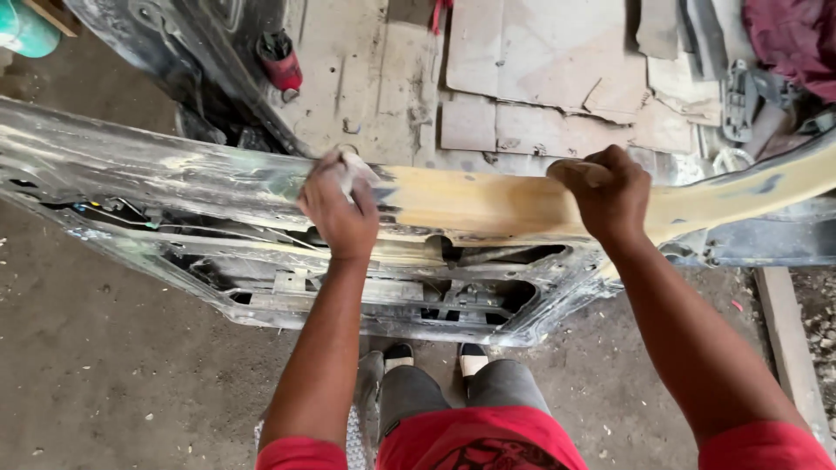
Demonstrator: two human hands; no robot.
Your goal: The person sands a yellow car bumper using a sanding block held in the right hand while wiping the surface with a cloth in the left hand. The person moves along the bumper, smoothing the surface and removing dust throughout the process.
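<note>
1. Grey stripped metal car door panel [218, 187], yellow-filler-coated, stands on edge across the concrete floor [104, 374], presenting its face for sanding.
2. Left hand [338, 209] presses folded pale sandpaper [355, 165] against the filler.
3. Right hand [610, 191] grips the top edge, steadying the panel.

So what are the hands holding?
The left hand presses a crumpled pale sheet against the car door panel. The right hand grips the panel's top edge.

The car door panel [218, 187] runs out of the picture at the left edge and its yellow-filled strip [488, 204] at the right. The left hand [338, 207] covers most of a pale scrap [355, 165], too crumpled to identify. The right hand [610, 193] hides what it grips. A teal container [24, 26] is cropped at the corner.
</note>
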